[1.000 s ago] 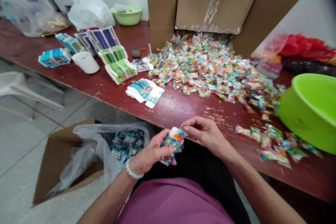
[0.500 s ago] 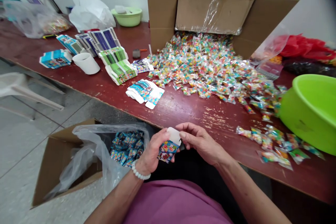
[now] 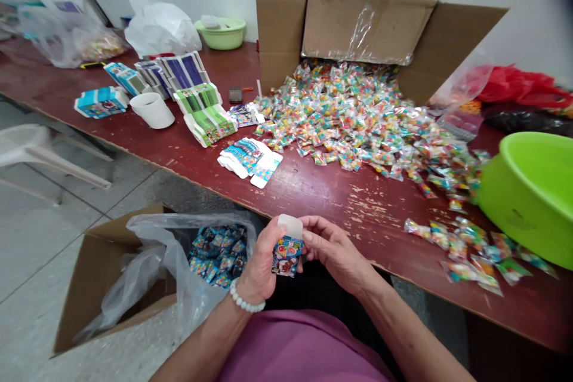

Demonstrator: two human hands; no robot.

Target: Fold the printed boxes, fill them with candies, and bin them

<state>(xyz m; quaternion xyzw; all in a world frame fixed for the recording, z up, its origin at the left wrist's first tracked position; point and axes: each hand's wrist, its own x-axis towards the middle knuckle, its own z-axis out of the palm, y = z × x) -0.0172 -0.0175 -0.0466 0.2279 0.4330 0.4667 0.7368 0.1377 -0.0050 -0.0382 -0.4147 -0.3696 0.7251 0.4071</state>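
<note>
Fingers of L hand (image 3: 260, 262) pinch small printed box (image 3: 286, 255) at one side, R hand (image 3: 333, 250) bent narrow at opp. edge (grip or touch, can't tell), prob. steadying it w/ white flap (image 3: 292, 225) up, near table (image 3: 317, 194) edge.

"What is pictured?"

"A small blue carton (image 3: 285, 258) with colorful print, gripped in the left hand (image 3: 261, 258), the right hand (image 3: 333, 249) at its edge."

"Sealed?"

"No, its white end flap (image 3: 290, 225) stands up, pointing toward the surface (image 3: 313, 188)."
</note>
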